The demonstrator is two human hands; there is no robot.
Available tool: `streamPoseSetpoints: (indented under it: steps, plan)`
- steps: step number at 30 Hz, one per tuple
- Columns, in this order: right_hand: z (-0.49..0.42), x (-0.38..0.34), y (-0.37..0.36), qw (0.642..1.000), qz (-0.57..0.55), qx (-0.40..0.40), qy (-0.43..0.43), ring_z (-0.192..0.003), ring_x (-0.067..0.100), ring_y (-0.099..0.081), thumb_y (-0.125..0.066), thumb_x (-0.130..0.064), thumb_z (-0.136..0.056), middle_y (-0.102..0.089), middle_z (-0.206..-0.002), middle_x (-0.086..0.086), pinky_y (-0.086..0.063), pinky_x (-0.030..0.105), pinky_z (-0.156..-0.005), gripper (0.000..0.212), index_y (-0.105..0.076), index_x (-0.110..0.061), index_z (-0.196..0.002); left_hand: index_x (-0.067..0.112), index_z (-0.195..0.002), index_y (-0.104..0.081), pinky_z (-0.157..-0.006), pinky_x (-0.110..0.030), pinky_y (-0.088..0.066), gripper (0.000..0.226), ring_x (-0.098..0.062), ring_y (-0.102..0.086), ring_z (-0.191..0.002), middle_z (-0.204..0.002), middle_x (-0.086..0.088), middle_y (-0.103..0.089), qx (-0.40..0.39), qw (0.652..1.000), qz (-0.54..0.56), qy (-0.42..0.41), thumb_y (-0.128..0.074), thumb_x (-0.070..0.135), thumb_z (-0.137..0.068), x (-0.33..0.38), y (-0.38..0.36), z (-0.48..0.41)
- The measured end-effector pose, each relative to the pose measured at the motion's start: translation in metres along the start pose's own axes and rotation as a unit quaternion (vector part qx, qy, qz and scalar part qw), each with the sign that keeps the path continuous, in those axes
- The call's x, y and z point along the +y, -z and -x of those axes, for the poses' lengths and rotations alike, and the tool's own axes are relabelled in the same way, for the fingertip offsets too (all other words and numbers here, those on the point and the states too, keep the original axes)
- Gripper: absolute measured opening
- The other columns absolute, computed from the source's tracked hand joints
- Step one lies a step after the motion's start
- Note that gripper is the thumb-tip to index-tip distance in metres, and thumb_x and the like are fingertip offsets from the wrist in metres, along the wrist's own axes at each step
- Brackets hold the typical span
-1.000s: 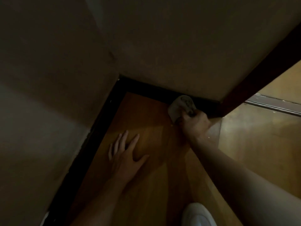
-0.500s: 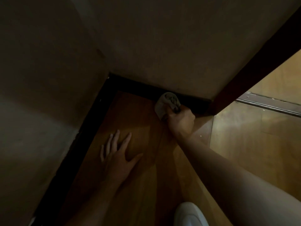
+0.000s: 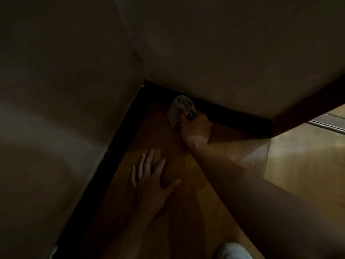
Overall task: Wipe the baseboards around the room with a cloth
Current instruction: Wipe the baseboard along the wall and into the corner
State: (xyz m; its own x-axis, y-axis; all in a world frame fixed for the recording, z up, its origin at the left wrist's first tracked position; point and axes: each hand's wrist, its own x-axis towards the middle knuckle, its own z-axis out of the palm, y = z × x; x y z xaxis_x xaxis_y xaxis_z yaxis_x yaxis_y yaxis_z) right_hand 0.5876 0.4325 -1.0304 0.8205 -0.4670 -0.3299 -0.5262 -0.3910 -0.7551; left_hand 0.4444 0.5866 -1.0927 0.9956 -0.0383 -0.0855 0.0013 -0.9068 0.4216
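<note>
A dark baseboard (image 3: 233,114) runs along the foot of the far wall and meets a second dark baseboard (image 3: 115,152) along the left wall in a dim corner. My right hand (image 3: 196,128) grips a bunched pale cloth (image 3: 180,108) and holds it against the far baseboard, a short way right of the corner. My left hand (image 3: 151,178) rests flat on the wooden floor (image 3: 168,212) with its fingers spread, between the left baseboard and my right forearm.
A dark door frame post (image 3: 306,107) slants down at the right, with a metal threshold strip (image 3: 328,125) and lighter floor beyond it. A white shoe (image 3: 233,252) shows at the bottom edge. Plain walls close in on the left and ahead.
My right hand has slid the cloth leftward along the far baseboard, from near the door frame toward the corner. My left hand stays flat on the floor.
</note>
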Motion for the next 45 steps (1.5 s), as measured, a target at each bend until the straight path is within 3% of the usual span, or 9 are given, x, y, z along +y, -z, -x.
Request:
streamPoseSetpoints:
  steps: [6,12,20,23,28,35,40,45]
  plan:
    - [0.007,0.024,0.021,0.997,-0.014,0.072,-0.004,-0.110,0.030,-0.064,-0.062,-0.042,-0.094,-0.070,-0.116,0.011,-0.040,0.024,-0.080,0.037,-0.070,-0.014,-0.116,0.049,-0.152,-0.035,-0.121,-0.051,-0.009,0.086,-0.014,-0.006,-0.156,-0.168,0.010,-0.015,0.019,1.000,-0.011,-0.001,-0.032,0.094,-0.078,0.003,0.000,0.000]
    - [0.001,0.009,0.007,1.000,-0.007,0.027,0.007,-0.111,0.031,-0.064,-0.063,-0.041,-0.093,-0.070,-0.114,0.011,-0.048,0.032,-0.084,0.034,-0.071,-0.014,-0.112,0.050,-0.151,-0.034,-0.122,-0.050,-0.006,0.087,-0.011,-0.001,-0.156,-0.169,0.011,-0.012,0.014,1.000,-0.003,0.008,-0.030,0.096,-0.077,0.001,0.000,0.000]
    - [0.005,0.061,0.073,0.996,0.003,0.092,-0.016,-0.093,0.026,-0.068,-0.066,-0.047,-0.089,-0.071,-0.102,0.007,-0.046,0.027,-0.069,0.037,-0.071,-0.016,-0.110,0.046,-0.149,-0.041,-0.121,-0.052,-0.009,0.088,-0.017,-0.010,-0.154,-0.167,0.006,-0.020,0.005,0.999,-0.005,0.040,-0.038,0.088,-0.072,0.010,0.002,-0.004]
    - [0.009,0.085,0.105,0.992,0.017,0.123,-0.020,-0.082,0.021,-0.065,-0.063,-0.043,-0.090,-0.067,-0.090,0.003,-0.045,0.023,-0.062,0.028,-0.070,-0.018,-0.099,0.038,-0.147,-0.048,-0.121,-0.052,-0.015,0.085,-0.018,-0.018,-0.152,-0.164,0.003,-0.028,-0.004,1.000,0.019,0.001,-0.041,0.080,-0.074,0.035,-0.003,-0.007]
    - [0.018,0.112,0.140,0.983,0.010,0.177,-0.039,-0.087,0.024,-0.065,-0.066,-0.041,-0.089,-0.071,-0.095,0.005,-0.041,0.026,-0.068,0.030,-0.072,-0.021,-0.111,0.045,-0.153,-0.033,-0.123,-0.043,0.001,0.094,-0.008,0.001,-0.153,-0.168,0.011,-0.008,-0.054,0.998,-0.007,-0.025,-0.031,0.088,-0.070,0.061,-0.013,-0.007]
    - [0.015,0.117,0.145,0.986,0.019,0.163,-0.020,-0.081,0.017,-0.061,-0.066,-0.040,-0.091,-0.066,-0.090,0.000,-0.044,0.027,-0.066,0.029,-0.070,-0.020,-0.112,0.049,-0.155,-0.023,-0.122,-0.042,-0.001,0.091,-0.005,0.006,-0.153,-0.168,0.015,0.000,-0.059,0.996,-0.042,-0.055,-0.029,0.092,-0.076,0.052,-0.015,-0.004]
    - [0.013,0.126,0.152,0.985,0.047,0.167,-0.026,-0.087,0.024,-0.065,-0.061,-0.042,-0.092,-0.071,-0.097,0.004,-0.053,0.034,-0.070,0.029,-0.069,-0.024,-0.113,0.050,-0.156,-0.013,-0.122,-0.042,0.003,0.093,-0.006,0.011,-0.153,-0.167,0.014,0.006,-0.071,0.994,-0.058,-0.055,-0.022,0.094,-0.075,0.054,-0.013,-0.003]
    - [0.013,0.130,0.157,0.982,0.062,0.175,-0.024,-0.092,0.027,-0.065,-0.062,-0.040,-0.092,-0.070,-0.102,0.008,-0.050,0.033,-0.073,0.031,-0.067,-0.021,-0.115,0.051,-0.156,-0.014,-0.123,-0.042,0.002,0.091,-0.006,0.011,-0.153,-0.168,0.015,0.005,-0.066,0.995,-0.057,-0.051,-0.023,0.093,-0.075,0.055,-0.013,-0.003]
